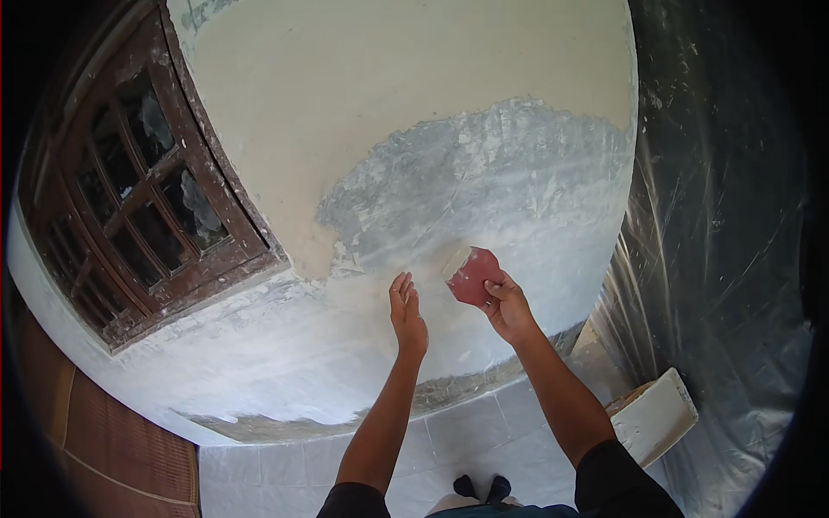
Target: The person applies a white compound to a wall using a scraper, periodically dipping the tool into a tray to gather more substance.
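Observation:
My right hand (509, 312) grips a red putty spreader (473, 274) between thumb and fingers. Pale putty coats the spreader's upper left edge, which is at or close to the wall; contact cannot be made out. To the left, my left hand (408, 315) is raised with its fingers stretched out, holding nothing. Whitish smears show on its palm edge. Both hands are in front of the wall (501, 345), whose lower part is whitened. Above them is a rough bare grey patch (449, 186), bordered by cream-coloured coating.
A brown wooden window (160, 203) with several panes is at the left. Clear plastic sheeting (725, 259) hangs on the right, with a white slab-like object (656, 419) below. Grey tiles (466, 427) cover the floor around my feet. A brown woven mat (129, 449) lies lower left.

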Tool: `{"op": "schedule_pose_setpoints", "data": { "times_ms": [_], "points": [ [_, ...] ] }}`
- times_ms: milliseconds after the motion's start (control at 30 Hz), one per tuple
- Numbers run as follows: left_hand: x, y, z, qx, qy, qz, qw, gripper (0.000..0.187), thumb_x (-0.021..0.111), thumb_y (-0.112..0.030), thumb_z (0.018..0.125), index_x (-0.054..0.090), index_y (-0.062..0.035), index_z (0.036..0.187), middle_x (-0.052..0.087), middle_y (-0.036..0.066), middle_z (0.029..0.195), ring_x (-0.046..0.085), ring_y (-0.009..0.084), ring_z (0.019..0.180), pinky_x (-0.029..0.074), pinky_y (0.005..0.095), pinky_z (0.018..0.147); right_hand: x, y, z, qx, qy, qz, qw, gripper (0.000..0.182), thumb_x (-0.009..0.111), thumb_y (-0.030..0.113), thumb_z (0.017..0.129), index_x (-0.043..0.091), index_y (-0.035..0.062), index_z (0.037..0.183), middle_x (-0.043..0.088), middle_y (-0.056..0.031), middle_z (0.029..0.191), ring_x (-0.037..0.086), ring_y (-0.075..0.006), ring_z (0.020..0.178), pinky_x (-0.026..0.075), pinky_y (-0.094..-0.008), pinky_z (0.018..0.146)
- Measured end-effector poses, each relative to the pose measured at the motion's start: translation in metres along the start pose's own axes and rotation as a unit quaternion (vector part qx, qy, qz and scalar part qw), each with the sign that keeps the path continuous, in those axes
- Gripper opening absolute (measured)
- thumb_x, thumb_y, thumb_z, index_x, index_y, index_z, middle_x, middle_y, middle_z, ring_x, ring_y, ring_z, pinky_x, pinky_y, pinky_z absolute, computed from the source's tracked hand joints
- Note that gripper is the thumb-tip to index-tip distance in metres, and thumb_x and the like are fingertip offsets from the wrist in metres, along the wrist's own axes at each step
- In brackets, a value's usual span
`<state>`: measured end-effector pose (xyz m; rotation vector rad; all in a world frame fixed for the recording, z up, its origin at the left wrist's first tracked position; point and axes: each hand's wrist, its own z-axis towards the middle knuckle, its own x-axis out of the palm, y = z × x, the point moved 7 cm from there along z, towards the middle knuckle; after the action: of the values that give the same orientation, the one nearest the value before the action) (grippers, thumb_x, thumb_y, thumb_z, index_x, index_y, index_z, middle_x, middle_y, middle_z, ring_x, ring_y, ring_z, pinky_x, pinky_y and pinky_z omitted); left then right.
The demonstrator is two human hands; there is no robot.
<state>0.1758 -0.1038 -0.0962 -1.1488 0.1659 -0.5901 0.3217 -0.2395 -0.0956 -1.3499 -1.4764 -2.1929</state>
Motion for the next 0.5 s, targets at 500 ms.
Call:
{"op": "schedule_pose_setpoints", "data": {
  "times_ms": [500],
  "points": [
    [-0.134, -0.107, 0.039, 0.284, -0.088, 0.481, 0.825, 0.087, 0.074, -0.011, 0.072, 0.027, 0.0032, 0.144, 0.029, 0.025, 0.147, 0.028, 0.0418, 0.137, 0.023, 0.0527, 0.112, 0.077, -0.056, 0.032, -0.102, 0.009, -0.131, 0.986, 0.032, 0.048, -0.001, 0.098, 0.052, -0.0037, 0.130, 0.063, -0.0107, 0.120, 0.062, -0.0175, 0.108, 0.049, -0.0327, 0.098]
  ]
}}
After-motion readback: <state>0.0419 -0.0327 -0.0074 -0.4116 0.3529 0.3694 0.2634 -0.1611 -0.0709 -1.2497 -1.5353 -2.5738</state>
